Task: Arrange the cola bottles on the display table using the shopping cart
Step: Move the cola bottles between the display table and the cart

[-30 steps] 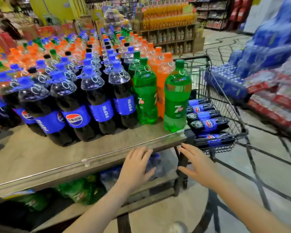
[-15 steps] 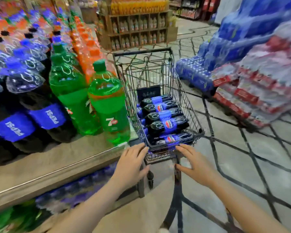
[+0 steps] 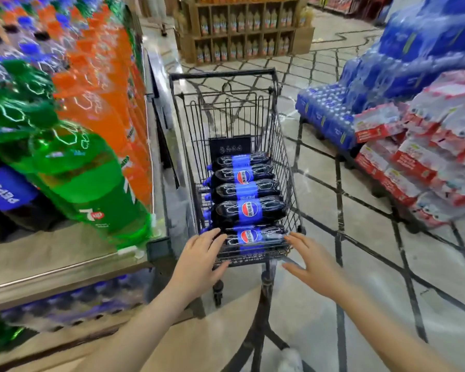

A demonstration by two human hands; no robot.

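Five cola bottles [image 3: 244, 208] lie on their sides in a row in the basket of a black wire shopping cart [image 3: 226, 108], each dark with a blue label; the round red, white and blue Pepsi logo faces up on three of them, and "PEPSI" reads upside down on the middle one. A small dark sign [image 3: 230, 146] with white symbols stands at the far end of the basket (its marks are too small to read).

The left hand [image 3: 199, 260] reaches to the near left corner of the cart, fingers straight and spread, their tips at the nearest bottle; whether they touch it I cannot tell. The right hand [image 3: 313, 267] is at the near right corner, fingers likewise straight and apart, holding nothing.

Just left of the cart stands the display table, its brown tabletop [image 3: 46, 259] carrying upright bottles: a green 7UP bottle [image 3: 91, 189] at the near corner, a blue Pepsi label [image 3: 6, 187] behind it at the frame's edge, and blurred orange bottles [image 3: 105, 98] further back. Blue-wrapped bottle packs [image 3: 73, 302] sit on the shelf below.

The floor [image 3: 360, 264] is pale glossy tile crossed by dark lines. To the right rise stacked blue packs [image 3: 387, 76] and red-and-white packs [image 3: 427, 157]. Far back, a wooden rack [image 3: 242, 33] holds small bottles.
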